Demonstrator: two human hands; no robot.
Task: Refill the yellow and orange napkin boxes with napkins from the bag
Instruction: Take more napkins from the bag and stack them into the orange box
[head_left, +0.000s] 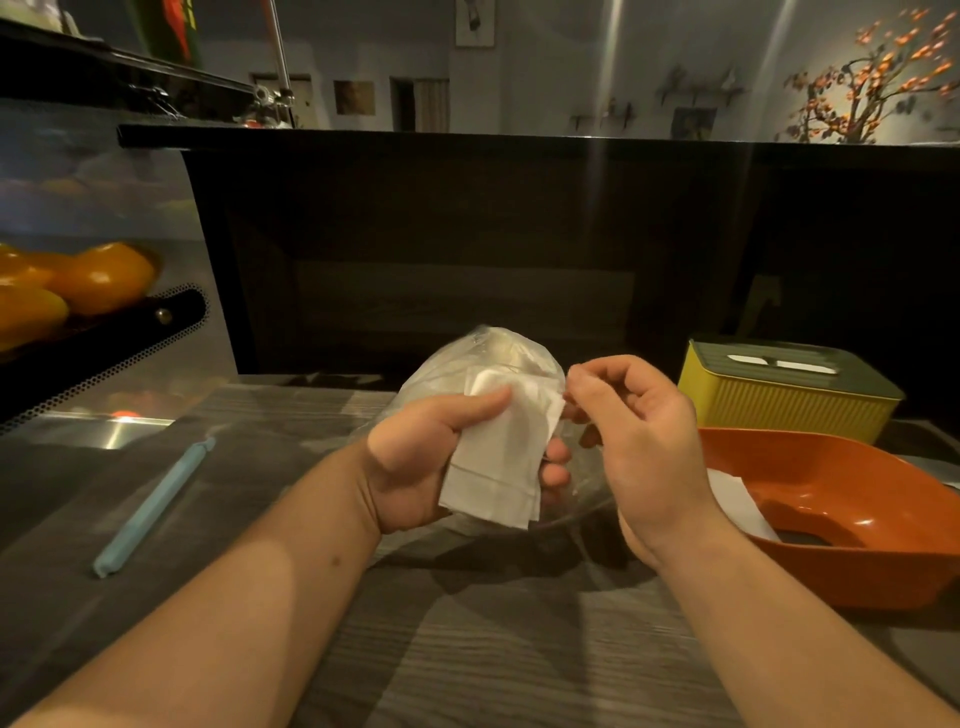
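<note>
Loosely fanned at their lower edge, the napkins (493, 462) sit gripped between the thumb and curled fingers of the left hand (410, 467), just in front of the clear bag (498, 353). A sheet could slip to the counter (467, 649) on the way to the open orange box (883, 467) at the right. The right hand (644, 441) is curled at the stack's corner; whether it pinches anything I cannot tell.
</note>
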